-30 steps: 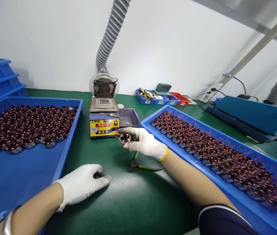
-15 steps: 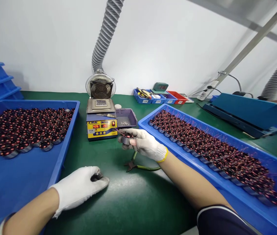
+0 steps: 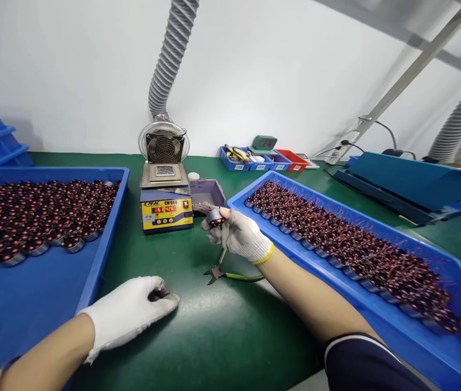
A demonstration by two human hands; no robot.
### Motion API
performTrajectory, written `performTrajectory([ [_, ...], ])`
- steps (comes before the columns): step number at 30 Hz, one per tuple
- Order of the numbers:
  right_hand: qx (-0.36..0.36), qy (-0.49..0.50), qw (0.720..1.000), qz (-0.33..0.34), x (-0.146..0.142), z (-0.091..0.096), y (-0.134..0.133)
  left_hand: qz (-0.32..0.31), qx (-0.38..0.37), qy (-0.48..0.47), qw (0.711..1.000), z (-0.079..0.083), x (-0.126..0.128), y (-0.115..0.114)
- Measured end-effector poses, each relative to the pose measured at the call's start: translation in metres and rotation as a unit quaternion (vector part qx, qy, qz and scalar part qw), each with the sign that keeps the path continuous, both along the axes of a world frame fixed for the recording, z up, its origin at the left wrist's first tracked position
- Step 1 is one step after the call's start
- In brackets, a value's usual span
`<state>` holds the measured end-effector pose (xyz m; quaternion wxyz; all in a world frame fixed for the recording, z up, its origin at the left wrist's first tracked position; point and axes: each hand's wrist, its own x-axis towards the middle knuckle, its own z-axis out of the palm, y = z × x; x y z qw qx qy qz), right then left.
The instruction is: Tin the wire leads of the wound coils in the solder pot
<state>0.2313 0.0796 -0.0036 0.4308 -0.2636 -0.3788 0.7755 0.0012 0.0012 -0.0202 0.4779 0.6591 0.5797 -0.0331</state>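
Observation:
In a white glove, my right hand grips a motor stator: a short metal ring with dark windings and thin reddish wires. It is held tilted above the table, the wires pointing left toward the yellow-fronted solder pot. Below this hand lies a pair of green-handled cutting pliers, jaws to the left. My left hand, also gloved, rests on the green table with curled fingers and thumb drawn together. Its fingertips look stained dark, and nothing shows in it.
Blue trays of many stators flank me: a left tray and a right tray. Behind the pot are a fan and an exhaust hose. A purple bin, small tool bins and a clock stand farther back.
My right hand has turned the stator so its metal side faces up and its wires sit lower behind it. My left hand stays on the table. The view has shifted slightly.

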Motion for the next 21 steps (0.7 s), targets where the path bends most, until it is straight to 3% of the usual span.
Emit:
performTrajectory([
  [5,-0.059,0.016,0.995,-0.073,-0.003,0.005,0.005,-0.005,0.012,-0.002,1.000,0.000,0.000,0.001],
  [13,-0.082,-0.006,0.992,-0.094,-0.009,0.009,0.008,-0.004,0.006,0.008,1.000,0.009,0.003,0.000],
  [17,-0.067,-0.021,0.994,-0.088,-0.013,0.010,0.014,-0.005,0.008,0.007,1.000,0.007,0.003,0.001],
  [21,0.009,-0.091,0.990,-0.110,-0.022,0.016,0.042,-0.012,0.031,0.007,0.999,0.007,0.002,0.001],
])
